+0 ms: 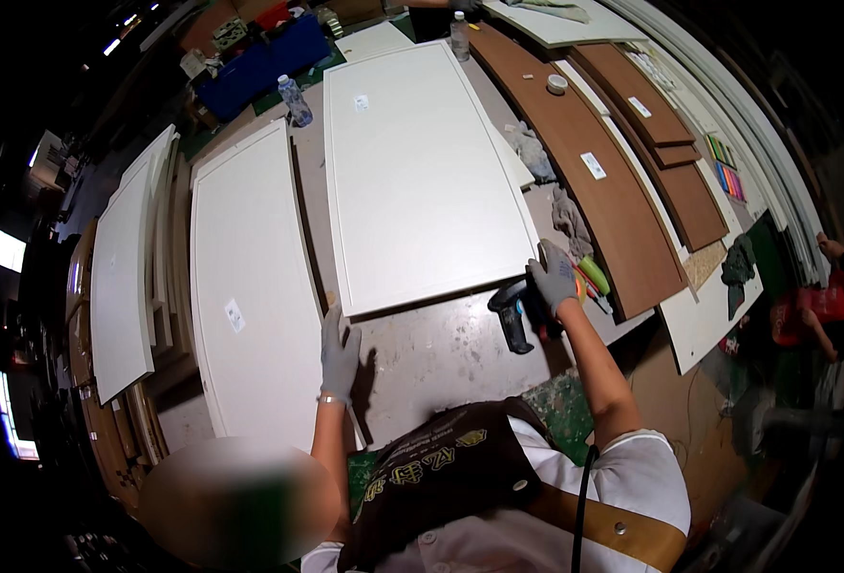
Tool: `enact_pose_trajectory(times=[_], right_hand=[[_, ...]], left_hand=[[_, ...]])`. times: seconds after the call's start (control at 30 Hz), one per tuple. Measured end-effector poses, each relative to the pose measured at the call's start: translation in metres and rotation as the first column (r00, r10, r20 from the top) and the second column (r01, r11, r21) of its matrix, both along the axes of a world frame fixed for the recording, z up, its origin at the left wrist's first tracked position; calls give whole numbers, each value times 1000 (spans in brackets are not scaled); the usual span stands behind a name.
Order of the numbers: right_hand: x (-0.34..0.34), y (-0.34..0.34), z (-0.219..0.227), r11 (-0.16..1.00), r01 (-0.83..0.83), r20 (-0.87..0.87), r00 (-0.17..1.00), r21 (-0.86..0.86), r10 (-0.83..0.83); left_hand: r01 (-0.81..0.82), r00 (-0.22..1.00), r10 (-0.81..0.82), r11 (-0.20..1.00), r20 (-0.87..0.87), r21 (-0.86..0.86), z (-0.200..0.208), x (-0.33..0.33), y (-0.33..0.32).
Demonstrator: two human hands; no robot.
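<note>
A large white cabinet panel [422, 181] with a raised border and a small label lies flat on the work table before me. My left hand [341, 358], in a grey glove, is at its near left corner, fingers stretched out and apart. At the near right corner is my right hand [554, 275], also gloved, its fingers spread against the corner. Neither hand's fingers appear wrapped round the panel. Just beside the right hand a black handheld scanner [512, 320] rests near the panel's front edge. Green and red pens or markers [594, 275] lie right of that hand.
Another white panel [250, 286] lies to the left, past a stack of panels [126, 272]. Brown boards [575, 153] fill the right, with a small round tub [556, 85] on one. Plastic bottles [295, 101] and grey rags [567, 218] stand or lie around. People are partly visible at the edges.
</note>
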State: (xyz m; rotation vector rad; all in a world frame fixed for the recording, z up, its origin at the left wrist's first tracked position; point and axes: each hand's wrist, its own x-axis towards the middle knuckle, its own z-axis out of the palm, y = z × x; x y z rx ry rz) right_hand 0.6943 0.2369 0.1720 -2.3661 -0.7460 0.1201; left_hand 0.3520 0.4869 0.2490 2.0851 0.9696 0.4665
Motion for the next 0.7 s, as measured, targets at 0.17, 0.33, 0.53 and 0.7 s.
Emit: enact_pose_trajectory(times=[0.17,0.33,0.53,0.7], right_hand=[[30,24,-12,939,-46,-159,987,-342,-10],[64,31,-30,986,48,-192,978,-159,-78],[144,52,-49,998,63,314,947,17,-65],[203,89,-7,961,174,112,982,-213,-152]], left_hand=[[-215,967,221,975,-124,61,-75,45,44],[-343,904,424,792,51,-504,-105,65,55],[-231,931,359,729,72,-645,-81,122,49],[-233,970,178,877,-165,-421,-82,171,67]])
